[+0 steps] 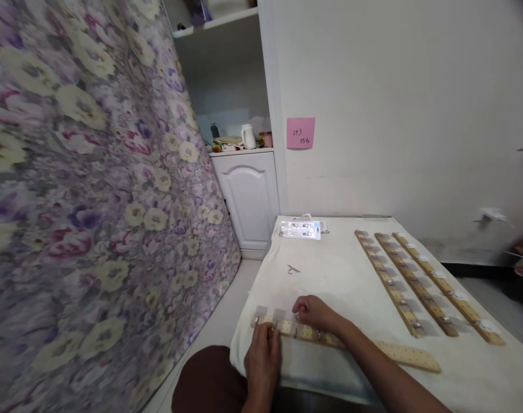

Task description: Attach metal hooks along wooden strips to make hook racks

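Note:
A long pale wooden strip (408, 355) with rows of small holes lies along the near edge of the table. Its left part carries several metal hooks (296, 331) with clear plastic pieces. My left hand (264, 355) is closed at the strip's left end, fingertips on its near edge beside a hook. My right hand (315, 312) is over the middle of the strip, its fingers curled in a pinch; whatever is between them is too small to make out. My right forearm hides part of the strip. A loose metal hook (292, 269) lies farther back on the cloth.
Three wooden strips with fitted pieces lie on the right: an inner one (388, 281), a middle one (416, 281) and an outer one (448, 289). A clear package (300, 230) sits at the back of the white-covered table (330, 258). A floral curtain (93, 201) hangs left.

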`<state>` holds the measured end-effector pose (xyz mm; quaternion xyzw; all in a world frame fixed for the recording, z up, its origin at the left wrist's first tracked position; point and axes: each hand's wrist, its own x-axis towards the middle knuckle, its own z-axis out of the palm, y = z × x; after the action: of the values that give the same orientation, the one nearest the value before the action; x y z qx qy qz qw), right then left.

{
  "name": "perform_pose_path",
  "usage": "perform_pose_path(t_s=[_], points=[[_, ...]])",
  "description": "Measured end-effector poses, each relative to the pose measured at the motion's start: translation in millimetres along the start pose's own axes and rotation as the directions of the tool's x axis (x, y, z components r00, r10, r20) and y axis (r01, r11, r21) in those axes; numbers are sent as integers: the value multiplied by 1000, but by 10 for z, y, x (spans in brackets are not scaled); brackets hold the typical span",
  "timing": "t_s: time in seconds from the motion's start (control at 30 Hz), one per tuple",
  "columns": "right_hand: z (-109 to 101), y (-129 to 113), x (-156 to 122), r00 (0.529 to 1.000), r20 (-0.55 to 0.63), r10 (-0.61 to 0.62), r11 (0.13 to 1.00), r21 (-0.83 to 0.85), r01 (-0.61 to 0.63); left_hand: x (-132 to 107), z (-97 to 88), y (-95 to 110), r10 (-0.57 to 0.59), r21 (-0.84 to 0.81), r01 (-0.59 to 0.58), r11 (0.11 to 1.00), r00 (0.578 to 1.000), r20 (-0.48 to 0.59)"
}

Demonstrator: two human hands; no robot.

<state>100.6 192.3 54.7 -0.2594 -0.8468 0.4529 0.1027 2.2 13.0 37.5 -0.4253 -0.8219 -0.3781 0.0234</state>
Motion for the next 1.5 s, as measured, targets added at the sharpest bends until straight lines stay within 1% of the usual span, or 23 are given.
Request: perform_pose_path(t_s=[0.1, 0.23, 0.43, 0.57, 0.6, 0.67, 0.73, 0.77, 0.9, 0.97, 1.1, 1.2, 1.3, 1.5], points=[[22, 24, 14, 1000, 6, 10, 1000, 13, -10, 17, 19, 19, -6, 32, 6, 999, 1000, -2], [-2, 42, 2, 1000, 14, 12, 999, 34, -12, 14, 36, 30, 0, 33, 1, 999, 999, -38], [-127, 78, -116, 999, 19, 37, 998, 42, -38, -13, 105, 35, 11, 20, -10, 1000, 999, -36], [-215, 96, -208, 999, 38, 23, 999, 33, -24, -49, 161, 54, 18, 10, -18, 1000, 999, -29], [-229, 101, -216, 999, 32, 16, 1000, 19, -17, -58, 171, 63, 19, 5, -19, 1000, 999, -30], [-237, 110, -203, 1000, -17, -5, 1000, -29, 5, -74, 184, 82, 23, -11, -24, 1000, 999, -30], [-217, 110, -152, 996, -75, -47, 997, -70, 41, -85, 189, 99, 26, -31, -27, 999, 999, -21], [-197, 105, -114, 994, -82, -67, 995, -79, 61, -89, 190, 104, 23, -41, -24, 999, 1000, -15], [-71, 63, 61, 993, 29, -115, 992, -56, 116, -104, 182, 97, 13, -86, -10, 996, 999, 34], [0, 43, 135, 990, 63, -128, 990, -47, 131, -111, 174, 82, 18, -107, -12, 994, 998, 55], [107, 21, 212, 987, 126, -104, 994, 47, 99, -118, 154, 43, 18, -141, -10, 990, 998, 53], [147, 12, 224, 988, 142, -66, 994, 100, 52, -119, 143, 8, 3, -180, -1, 984, 1000, 10], [166, 7, 228, 990, 137, -37, 993, 118, 21, -119, 142, -22, 3, -207, -7, 978, 1000, -20], [213, 17, 243, 992, 120, -26, 995, 99, 14, -102, 165, -31, 1, -213, -8, 977, 1000, -29]])
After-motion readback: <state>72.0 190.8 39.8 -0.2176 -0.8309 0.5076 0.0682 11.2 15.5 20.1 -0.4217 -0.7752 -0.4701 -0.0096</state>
